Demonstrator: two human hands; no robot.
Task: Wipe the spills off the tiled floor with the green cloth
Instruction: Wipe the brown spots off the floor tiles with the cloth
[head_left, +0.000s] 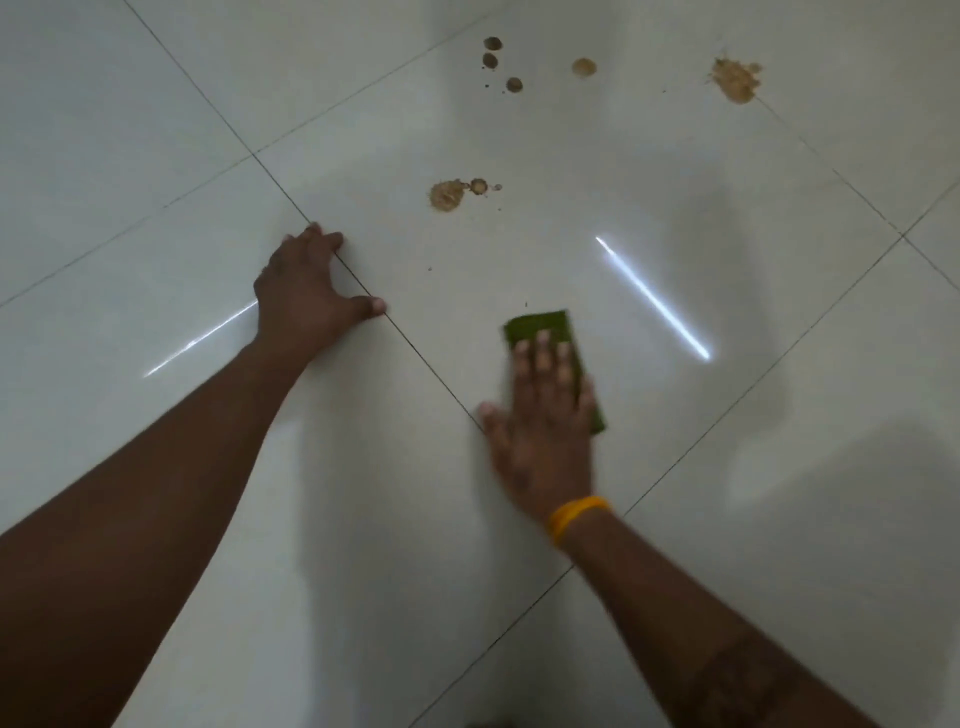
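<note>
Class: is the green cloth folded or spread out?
Folded: the green cloth forms a compact rectangle, barely wider than the right hand pressing it flat on the floor.

Tiled floor (675, 467): pale glazed tiles, v. glossy & smooth, mirroring light streaks, w/ thin dark matt grout lines (431, 358) btwn them. Green cloth (545, 325) looks like soft matt fabric, slightly fuzzy, folded flat under the right hand (540, 431); wristband (576, 517) on that arm is yellow-orange, smooth, prob. rubber or plastic, can't tell which. Spills: the tan patches (735, 80) look dry, grainy & matt like powder, while the darker round spots (491, 52) look wetter w/ darker rims.
</note>
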